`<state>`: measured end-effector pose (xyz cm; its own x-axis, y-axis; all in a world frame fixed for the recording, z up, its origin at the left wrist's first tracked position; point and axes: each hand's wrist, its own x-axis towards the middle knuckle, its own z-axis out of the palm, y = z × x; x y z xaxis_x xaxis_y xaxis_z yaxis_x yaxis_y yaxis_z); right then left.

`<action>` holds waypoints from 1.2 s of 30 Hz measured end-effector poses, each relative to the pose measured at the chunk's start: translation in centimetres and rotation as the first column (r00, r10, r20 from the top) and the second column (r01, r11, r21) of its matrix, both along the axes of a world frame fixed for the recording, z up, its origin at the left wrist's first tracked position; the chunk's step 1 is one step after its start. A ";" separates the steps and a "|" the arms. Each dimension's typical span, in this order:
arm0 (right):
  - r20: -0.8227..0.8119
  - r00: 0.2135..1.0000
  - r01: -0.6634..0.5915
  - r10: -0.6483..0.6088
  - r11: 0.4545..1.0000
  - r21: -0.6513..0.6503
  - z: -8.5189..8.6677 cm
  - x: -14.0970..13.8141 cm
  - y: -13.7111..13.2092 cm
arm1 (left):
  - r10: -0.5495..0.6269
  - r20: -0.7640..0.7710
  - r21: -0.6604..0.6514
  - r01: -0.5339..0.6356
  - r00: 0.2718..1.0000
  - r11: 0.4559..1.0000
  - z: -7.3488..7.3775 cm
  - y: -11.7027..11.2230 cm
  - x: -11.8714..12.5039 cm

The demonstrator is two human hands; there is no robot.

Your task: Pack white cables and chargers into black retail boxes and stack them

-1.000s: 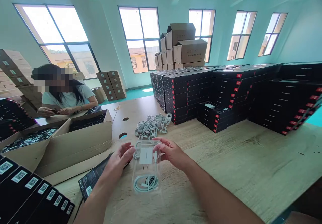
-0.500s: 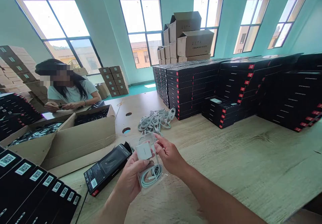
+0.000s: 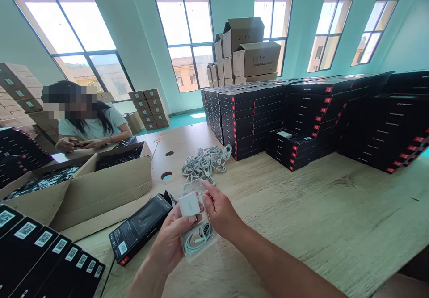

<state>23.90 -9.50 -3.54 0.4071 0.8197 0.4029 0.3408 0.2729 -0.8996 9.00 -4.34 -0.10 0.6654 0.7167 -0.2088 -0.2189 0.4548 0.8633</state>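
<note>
My left hand (image 3: 170,240) is closed around a clear plastic tray (image 3: 205,249) from its left side, thumb resting by a white charger block (image 3: 189,205). Below the charger, a coiled pale cable (image 3: 191,247) with a small dark tag lies in the tray. My right hand (image 3: 224,212) grips the tray's upper right side, its fingertips partly hidden behind the plastic. Just left of my left hand, a black retail box (image 3: 142,228) lies on the wooden table (image 3: 301,226) with its end flap open. A heap of pale cables (image 3: 206,161) sits beyond the tray.
Large stacks of black boxes (image 3: 254,115) line the table's far right. At left stands an open cardboard carton (image 3: 110,186) with dark items inside; more black boxes (image 3: 43,253) fill the near left corner. Across the table sits a person (image 3: 90,126) handling something small.
My hands and the tray have shifted slightly down and left in view, along with the whole scene. Both hands keep their hold. The person across has moved their hands a little.
</note>
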 end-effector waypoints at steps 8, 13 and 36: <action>-0.555 0.728 -0.468 0.403 0.883 0.028 1.4 3.1 -0.7 | -0.115 -0.147 0.202 0.144 0.982 0.969 0.2 1.9 -1.1; -0.790 0.602 -0.150 0.116 0.988 0.031 1.2 4.4 -0.1 | 0.512 -0.505 0.787 0.127 0.695 0.604 0.8 6.9 -2.9; -0.684 0.717 0.042 0.137 0.970 0.239 1.7 2.7 0.1 | 0.726 -0.405 0.864 0.493 0.557 0.103 0.1 3.2 -1.6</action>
<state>26.63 -9.42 -1.85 0.6070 0.7703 0.1954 -0.3704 0.4917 -0.7880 7.37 -1.14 0.03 0.5845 0.6988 0.4124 0.6795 -0.6993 0.2219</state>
